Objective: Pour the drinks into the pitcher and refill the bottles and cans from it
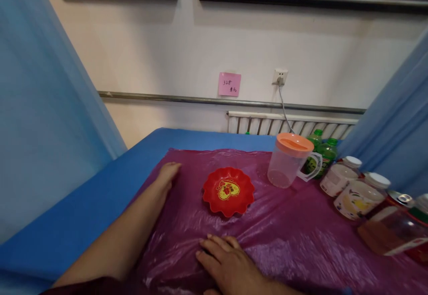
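My right hand lies palm down on the purple plastic sheet, fingers stretched out and slightly apart, holding nothing. Just beyond its fingertips sits a red scalloped plate with a yellow printed design in its middle. My left hand rests at the sheet's left edge, some way left of the plate. It is seen from the wrist side, and its fingers are mostly hidden. Neither hand touches the plate. Right of the plate stands a clear plastic pitcher with an orange lid.
Green bottles, white-capped jars, a can and a reddish-brown bottle line the right side. Under the sheet is a blue surface. Blue curtains hang at both sides; a radiator is behind.
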`<state>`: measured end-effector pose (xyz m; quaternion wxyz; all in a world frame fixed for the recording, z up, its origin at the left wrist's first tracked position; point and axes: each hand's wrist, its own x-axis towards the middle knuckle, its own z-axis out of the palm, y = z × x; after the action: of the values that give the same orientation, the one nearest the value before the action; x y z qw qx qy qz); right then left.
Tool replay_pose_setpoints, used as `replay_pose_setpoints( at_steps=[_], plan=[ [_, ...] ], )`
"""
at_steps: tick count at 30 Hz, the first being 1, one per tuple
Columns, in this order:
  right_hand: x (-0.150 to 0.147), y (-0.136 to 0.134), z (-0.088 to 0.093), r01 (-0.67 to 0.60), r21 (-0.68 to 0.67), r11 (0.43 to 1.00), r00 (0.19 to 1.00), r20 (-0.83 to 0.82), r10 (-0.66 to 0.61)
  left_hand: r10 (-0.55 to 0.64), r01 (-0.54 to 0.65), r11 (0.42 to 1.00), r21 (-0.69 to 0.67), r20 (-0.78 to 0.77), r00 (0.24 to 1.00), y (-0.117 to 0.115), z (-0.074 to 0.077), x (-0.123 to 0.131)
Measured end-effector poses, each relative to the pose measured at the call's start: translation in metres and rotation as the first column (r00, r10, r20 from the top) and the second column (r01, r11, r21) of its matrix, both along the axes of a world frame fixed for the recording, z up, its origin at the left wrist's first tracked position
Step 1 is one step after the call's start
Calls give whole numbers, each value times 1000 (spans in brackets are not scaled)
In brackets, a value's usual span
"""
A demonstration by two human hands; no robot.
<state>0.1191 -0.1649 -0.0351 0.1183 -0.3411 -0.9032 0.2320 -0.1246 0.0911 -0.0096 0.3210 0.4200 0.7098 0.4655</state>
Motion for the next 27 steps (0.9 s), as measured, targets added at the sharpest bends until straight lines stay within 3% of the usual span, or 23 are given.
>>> replay_pose_setpoints(
  at_steps=[2,6,10,12,15,17,19,21,23,25,27],
  plan=[
    [4,0,-3,-15,37,999,999,-30,16,-91,94,996,4,-211,973,-4,-6,0],
    [12,-3,-11,19,134,991,995,-95,-6,-227,234,971,-55,-534,815,-1,-16,-5],
    [34,-4,-6,212,278,937,969,-185,-164,-303,283,948,-148,-696,651,16,-23,-12],
    [58,1,5,445,359,820,883,-331,-334,-331,291,938,-189,-738,588,26,-25,-15],
    [108,20,28,779,372,505,621,-568,-540,-357,285,929,-237,-776,521,37,-27,-18],
    [144,37,40,887,325,328,461,-662,-591,-373,280,923,-262,-787,492,41,-27,-18],
    [174,50,45,936,261,238,353,-700,-621,-389,279,917,-284,-792,471,45,-26,-17],
    [190,55,43,955,203,217,297,-706,-643,-402,280,912,-300,-793,457,49,-24,-16],
    [190,50,34,955,171,242,291,-694,-658,-412,279,908,-314,-793,448,52,-23,-14],
    [175,35,20,927,170,334,361,-648,-671,-424,280,902,-327,-790,442,56,-21,-12],
    [152,15,6,862,180,474,484,-572,-663,-442,289,894,-343,-784,437,59,-19,-12]
  ],
)
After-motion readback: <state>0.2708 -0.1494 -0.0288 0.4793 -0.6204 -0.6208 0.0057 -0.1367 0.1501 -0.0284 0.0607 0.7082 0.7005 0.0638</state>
